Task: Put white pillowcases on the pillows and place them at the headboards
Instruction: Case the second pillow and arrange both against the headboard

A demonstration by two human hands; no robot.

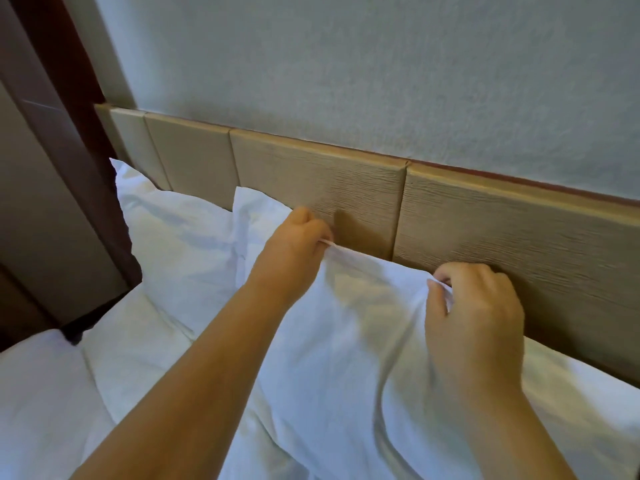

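The left hand (294,244) was curled closed, pinching the top edge of the near white cotton pillowcase on its pillow (346,341). The right hand (478,313) pinched a bunch of the same edge further right, fingers bent. The pillow leaned against the beige padded panelled headboard (485,216). A second white pillow (180,244) stood at the headboard to the left, partly hidden by the left forearm. The pillow's lower end ran out of view.

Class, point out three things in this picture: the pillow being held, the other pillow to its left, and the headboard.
held pillow (346,323): head view, wrinkled front face between the hands.
other pillow (180,244): head view, middle of its face.
headboard (502,216): head view, bare beige panel.
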